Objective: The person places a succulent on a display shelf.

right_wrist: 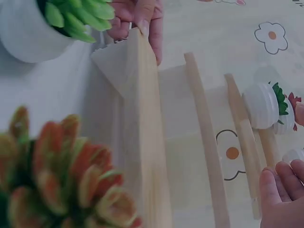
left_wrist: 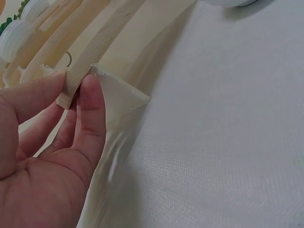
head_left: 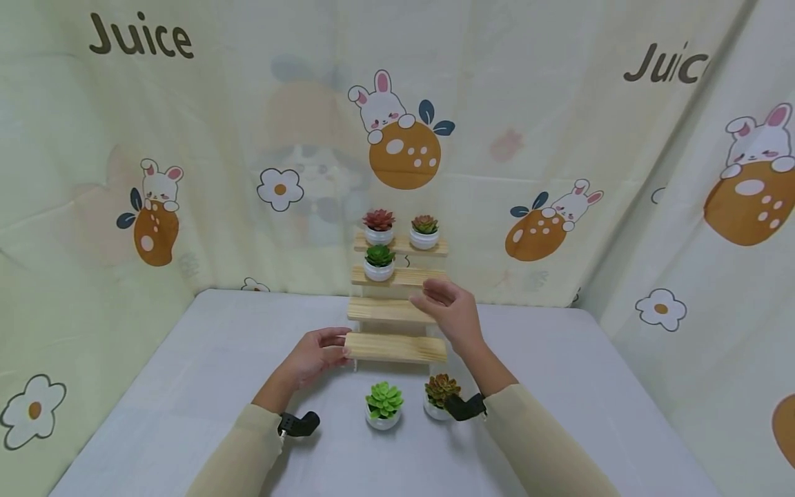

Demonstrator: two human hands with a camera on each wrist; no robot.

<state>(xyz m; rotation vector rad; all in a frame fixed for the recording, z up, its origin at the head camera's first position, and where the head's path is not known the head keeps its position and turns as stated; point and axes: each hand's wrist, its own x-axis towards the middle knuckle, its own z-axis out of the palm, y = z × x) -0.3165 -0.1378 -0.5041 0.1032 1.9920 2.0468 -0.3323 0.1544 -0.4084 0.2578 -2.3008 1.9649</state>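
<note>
The left hand [head_left: 318, 357] pinches the bottom plank [head_left: 396, 348], which stretches lengthwise to its right. The right hand [head_left: 455, 315], relaxed and holding nothing, is farther from it.

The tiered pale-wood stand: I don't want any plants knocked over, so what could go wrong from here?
The left hand pinches the left end of the lowest pale-wood plank; a tug might shift the stand and unsettle the dark-green succulent in a white round pot higher up.
The right hand, near the stand's right side, could bump it.
In the head view, the black wrist camera overlaps the brownish succulent in a white round pot, so drawing back may knock it.
</note>
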